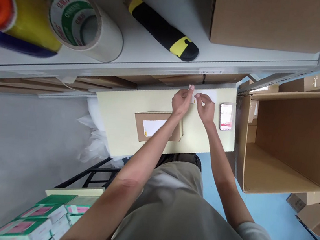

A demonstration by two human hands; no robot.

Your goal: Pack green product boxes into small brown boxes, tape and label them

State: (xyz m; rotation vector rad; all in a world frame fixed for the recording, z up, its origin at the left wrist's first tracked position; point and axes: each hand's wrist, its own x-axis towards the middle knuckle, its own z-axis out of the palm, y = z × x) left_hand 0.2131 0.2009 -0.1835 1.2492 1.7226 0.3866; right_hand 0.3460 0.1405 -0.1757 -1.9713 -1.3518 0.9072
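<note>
Close together over the far side of the pale yellow table (118,118) are my left hand (182,101) and my right hand (205,109). Thumb and fingers of each are pinched together; anything between the fingertips is too small to make out. A white paper (210,94) with a small orange mark shows between and behind my hands. Nearer to me, partly behind my left forearm, lies a flat brown cardboard box (139,123) with white paper slips (153,126) on top. A phone (226,116) with its screen lit lies right of my right hand.
A large open cardboard box (290,142) stands at the table's right. The shelf (146,50) above holds a utility knife (163,29), a white tape roll (109,35) and a yellow tape roll (31,18). Green-and-white boxes (35,219) are stacked at lower left.
</note>
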